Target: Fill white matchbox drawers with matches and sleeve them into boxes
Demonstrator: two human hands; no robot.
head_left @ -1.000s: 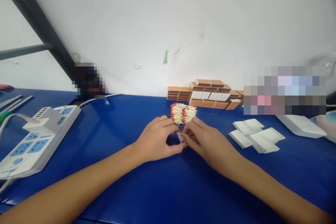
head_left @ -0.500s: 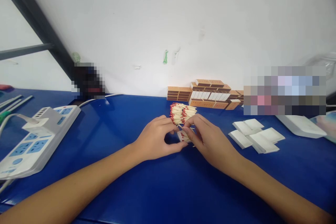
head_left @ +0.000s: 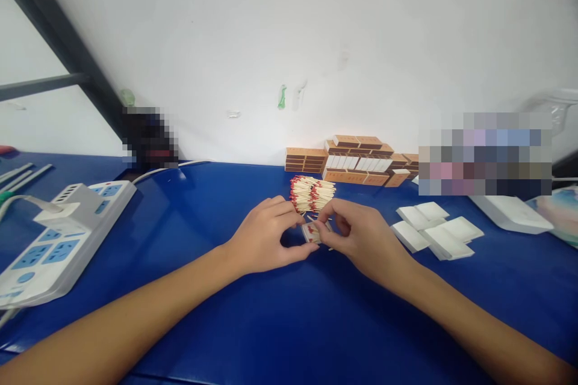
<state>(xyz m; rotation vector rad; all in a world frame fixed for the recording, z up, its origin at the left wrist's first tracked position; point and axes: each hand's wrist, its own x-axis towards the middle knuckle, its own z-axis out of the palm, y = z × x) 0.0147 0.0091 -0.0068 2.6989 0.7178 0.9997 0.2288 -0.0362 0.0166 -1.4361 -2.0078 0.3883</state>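
Note:
A small white matchbox tray point(head_left: 310, 234) with red-headed matches in it rests on the blue table. My left hand point(head_left: 266, 234) curls around its left side, thumb at the near edge and fingers at the far edge, gripping it. Over the tray's right part, my right hand point(head_left: 356, 231) is closed in a pinch on matchsticks; its fingers hide how many. Just beyond both hands lies a heap of matchsticks point(head_left: 311, 194) with red heads. A few loose sticks lie between heap and tray.
Orange-brown matchboxes point(head_left: 304, 160) are stacked against the wall. Several white trays point(head_left: 436, 225) lie to the right, near a larger white box point(head_left: 510, 215). A power strip point(head_left: 67, 246) with a plugged-in adapter and cable is at left. Blurred patches cover items at both sides.
My right thumb and fingertips have come down slightly onto the tray. The left hand keeps its hold. The whole view has shifted a little.

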